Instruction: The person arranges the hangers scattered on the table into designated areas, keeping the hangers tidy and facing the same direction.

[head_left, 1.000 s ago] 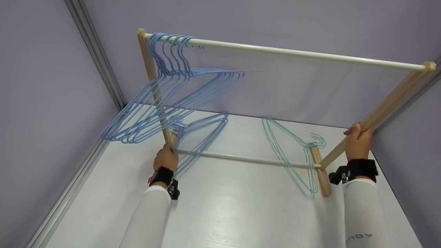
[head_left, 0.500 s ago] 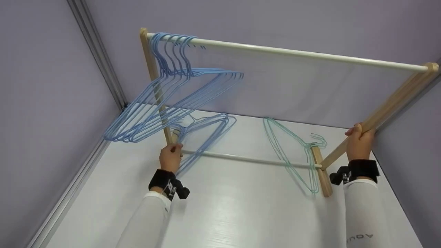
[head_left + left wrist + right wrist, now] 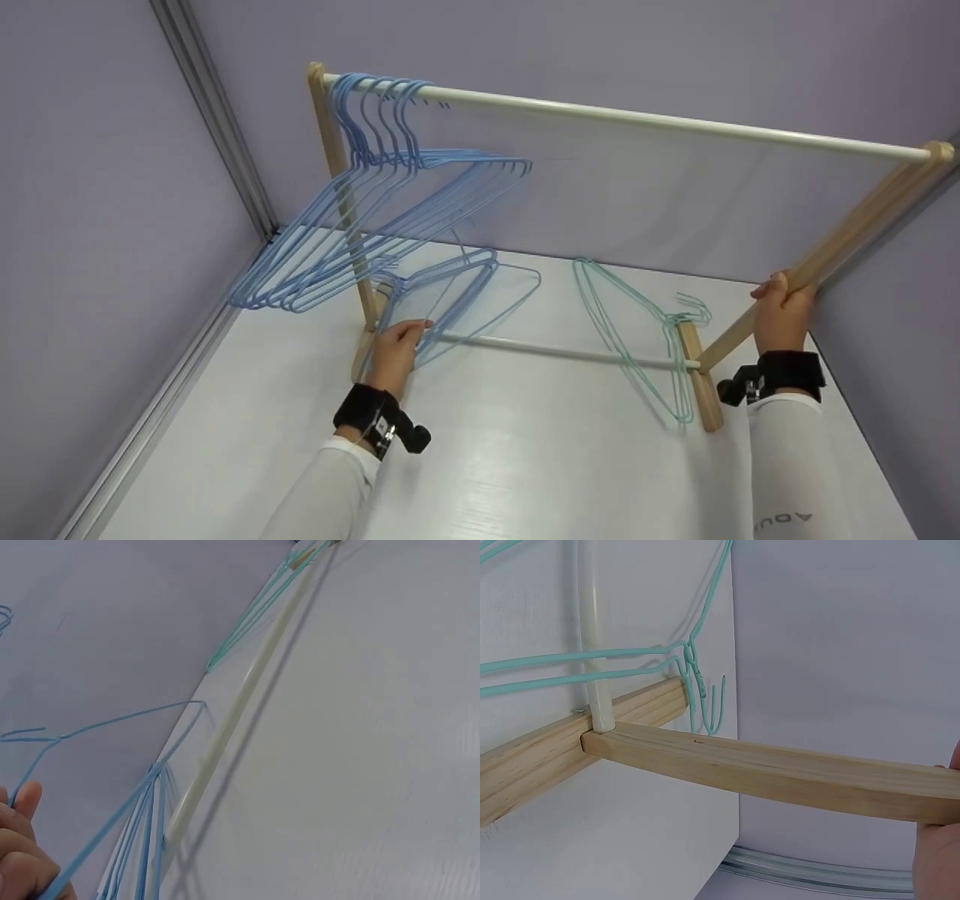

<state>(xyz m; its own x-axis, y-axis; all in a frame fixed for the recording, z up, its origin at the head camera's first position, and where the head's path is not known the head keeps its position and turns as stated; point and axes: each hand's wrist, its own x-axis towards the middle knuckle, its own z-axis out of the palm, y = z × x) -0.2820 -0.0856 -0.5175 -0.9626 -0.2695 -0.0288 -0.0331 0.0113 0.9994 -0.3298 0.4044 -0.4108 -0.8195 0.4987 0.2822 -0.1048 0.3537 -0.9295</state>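
White tabletop (image 3: 570,457) | left hand (image 3: 393,354) grips blue hanger (image 3: 97,837) | right hand (image 3: 782,316), cropped in right-wrist view, grips wooden post (image 3: 780,772)

At the lower right of the head view, dark lettering (image 3: 784,519), seemingly "AQU", stands upside down on the white right sleeve (image 3: 791,457), partly hidden.

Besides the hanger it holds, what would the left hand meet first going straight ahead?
Most likely the lower blue hangers, just ahead of the left hand in the head view, though depth is unclear.
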